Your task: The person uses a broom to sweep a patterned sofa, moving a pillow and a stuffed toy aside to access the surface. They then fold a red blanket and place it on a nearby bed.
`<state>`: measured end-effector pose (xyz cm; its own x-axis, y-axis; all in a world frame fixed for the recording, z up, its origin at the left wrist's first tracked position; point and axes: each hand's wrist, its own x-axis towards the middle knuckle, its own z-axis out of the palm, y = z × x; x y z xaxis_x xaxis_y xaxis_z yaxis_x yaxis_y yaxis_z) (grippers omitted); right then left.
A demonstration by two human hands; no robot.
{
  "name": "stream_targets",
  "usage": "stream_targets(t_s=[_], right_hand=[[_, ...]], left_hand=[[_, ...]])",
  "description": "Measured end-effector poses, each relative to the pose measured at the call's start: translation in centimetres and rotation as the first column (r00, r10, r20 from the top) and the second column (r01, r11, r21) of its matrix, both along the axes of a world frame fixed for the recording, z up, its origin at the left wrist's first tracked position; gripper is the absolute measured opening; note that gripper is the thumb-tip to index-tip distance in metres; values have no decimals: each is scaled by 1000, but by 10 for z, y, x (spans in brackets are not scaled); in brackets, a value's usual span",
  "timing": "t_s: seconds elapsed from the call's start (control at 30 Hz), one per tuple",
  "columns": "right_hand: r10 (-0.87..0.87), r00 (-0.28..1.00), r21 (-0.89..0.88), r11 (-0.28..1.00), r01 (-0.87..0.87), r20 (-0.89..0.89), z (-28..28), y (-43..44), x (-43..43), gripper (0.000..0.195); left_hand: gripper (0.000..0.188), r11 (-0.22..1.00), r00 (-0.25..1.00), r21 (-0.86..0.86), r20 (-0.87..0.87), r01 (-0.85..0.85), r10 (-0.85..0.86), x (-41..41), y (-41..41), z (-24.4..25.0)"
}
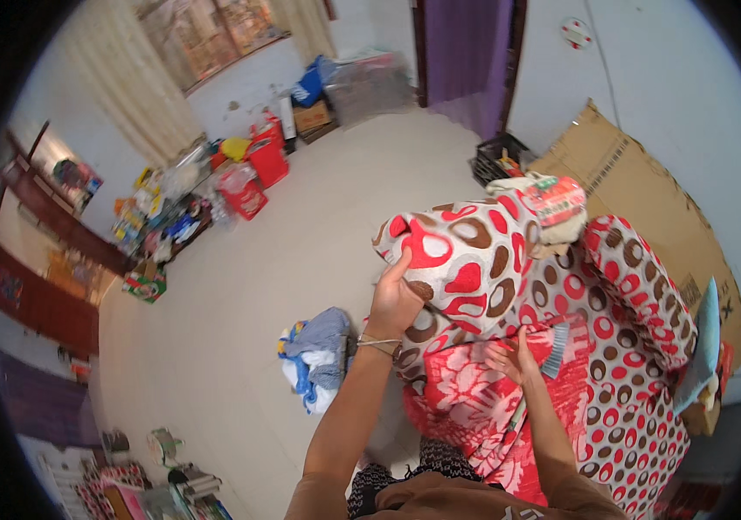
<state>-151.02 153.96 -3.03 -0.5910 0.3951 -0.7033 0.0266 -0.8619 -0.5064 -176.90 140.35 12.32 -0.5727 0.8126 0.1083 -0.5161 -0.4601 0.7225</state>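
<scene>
My left hand (396,299) grips the near left end of a sofa cushion (465,260) patterned with red and brown rings, its thumb on top. The cushion looks tilted over the sofa's left arm end. Nearer me, my right hand (513,357) has its fingers apart beside the cushion's lower edge, over a red and pink floral blanket (474,390). A small blue-grey brush-like item (556,351) lies on the blanket by that hand. The ring-patterned sofa cover (630,416) spreads to the right, with a matching rolled armrest or bolster (643,292) on it.
A pile of blue and white clothes (318,357) lies left of the sofa. Behind the sofa stand a large cardboard sheet (656,208) and a black crate (500,156). Red bags (270,159) and a plastic-covered box (370,88) line the far wall. A pink-red package (556,201) rests behind the cushion.
</scene>
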Motion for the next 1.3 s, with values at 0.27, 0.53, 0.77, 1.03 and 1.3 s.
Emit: stream_targets(t_s=[0.27, 0.53, 0.77, 1.03, 1.3], right_hand=[[329, 744, 40, 925, -378, -582, 122, -207, -122, 65], [783, 558, 408, 621, -670, -274, 62, -424, -157, 39], [982, 145, 125, 160, -979, -121, 56, -607, -225, 31], [968, -235, 98, -227, -969, -86, 66, -807, -224, 31], [932, -317, -4, -322, -947, -176, 35, -980, -248, 31]], left_hand=[[37, 912, 915, 148, 197, -383, 352, 28, -282, 73], [28, 549, 610, 319, 615, -772, 500, 111, -550, -20], [30, 47, 112, 105, 780, -993, 616, 222, -716, -8], [18, -412, -302, -37, 740, -910, 601, 276, -832, -92], [19, -442, -169, 106, 825, -891, 539, 277, -970, -111]])
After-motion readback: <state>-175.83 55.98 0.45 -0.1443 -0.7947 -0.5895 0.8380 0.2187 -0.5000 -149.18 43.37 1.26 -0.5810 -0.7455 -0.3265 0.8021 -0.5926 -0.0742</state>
